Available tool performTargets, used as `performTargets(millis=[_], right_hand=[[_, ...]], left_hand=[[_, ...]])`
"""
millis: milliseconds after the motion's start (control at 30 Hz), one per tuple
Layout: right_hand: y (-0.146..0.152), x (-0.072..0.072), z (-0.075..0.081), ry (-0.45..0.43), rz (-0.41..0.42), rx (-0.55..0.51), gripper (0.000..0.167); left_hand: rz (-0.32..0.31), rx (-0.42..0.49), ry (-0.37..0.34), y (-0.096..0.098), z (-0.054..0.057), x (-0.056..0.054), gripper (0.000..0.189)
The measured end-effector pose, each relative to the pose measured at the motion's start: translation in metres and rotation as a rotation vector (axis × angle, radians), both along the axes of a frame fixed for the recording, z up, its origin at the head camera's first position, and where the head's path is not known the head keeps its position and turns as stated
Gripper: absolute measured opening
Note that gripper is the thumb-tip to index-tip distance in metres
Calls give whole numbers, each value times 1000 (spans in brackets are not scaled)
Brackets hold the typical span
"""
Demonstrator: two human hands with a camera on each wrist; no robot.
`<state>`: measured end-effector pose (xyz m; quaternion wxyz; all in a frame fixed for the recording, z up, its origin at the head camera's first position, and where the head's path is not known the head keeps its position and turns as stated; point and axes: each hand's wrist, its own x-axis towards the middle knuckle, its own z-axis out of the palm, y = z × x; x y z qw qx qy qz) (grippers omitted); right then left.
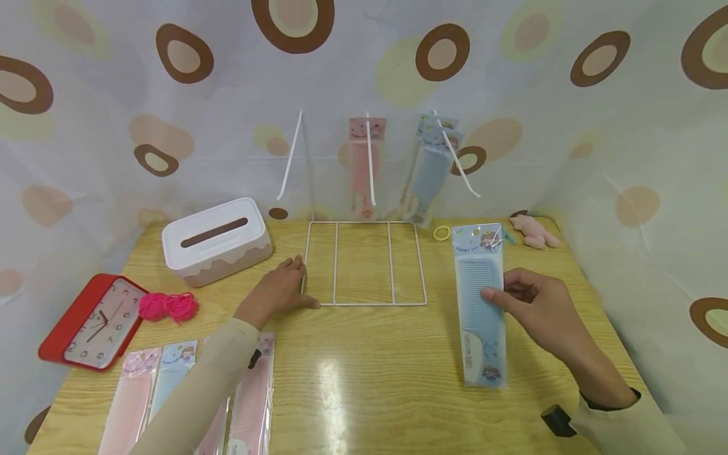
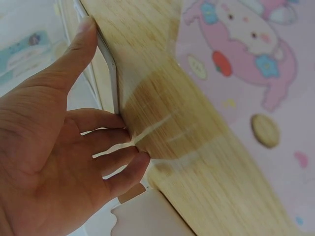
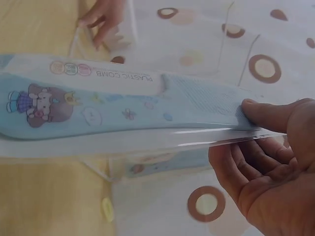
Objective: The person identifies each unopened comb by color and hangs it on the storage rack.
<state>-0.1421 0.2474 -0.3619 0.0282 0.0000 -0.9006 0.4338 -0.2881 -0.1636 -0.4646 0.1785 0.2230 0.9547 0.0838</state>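
Upright above the right side of the table, a blue comb in a clear packet (image 1: pixel 476 297) is pinched by my right hand (image 1: pixel 537 309), thumb in front and fingers behind. The right wrist view shows the packet's printed lower end and the words "plastic comb". My left hand (image 1: pixel 277 289) rests at the front left corner of a white wire rack (image 1: pixel 364 304), its fingertips against the wire and thumb spread. From the rack's middle hook hangs a packed pink comb (image 1: pixel 358 167); blue comb packets (image 1: pixel 430 174) overlap on the right hook. The left hook (image 1: pixel 291 155) is bare.
A white tissue box (image 1: pixel 216 237) stands beyond my left hand. A red clock (image 1: pixel 93 322) and pink yarn (image 1: pixel 167 306) lie at the left. Several packed combs (image 1: pixel 131 398) lie under my left forearm. At the back right are a yellow ring (image 1: pixel 442 233) and a pink plush (image 1: pixel 534 232).
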Motion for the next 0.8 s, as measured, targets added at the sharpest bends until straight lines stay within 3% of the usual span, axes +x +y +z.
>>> performTargets(millis=[300, 533, 800], right_hand=[[-16, -19, 20, 163, 7, -111, 21], [-18, -14, 19, 143, -31, -112, 21], [-18, -20, 25, 200, -34, -157, 19]], left_hand=[[4, 16, 10, 0, 0, 2, 99], [-4, 12, 20, 2, -3, 2, 100], [1, 12, 24, 1, -2, 1, 100]])
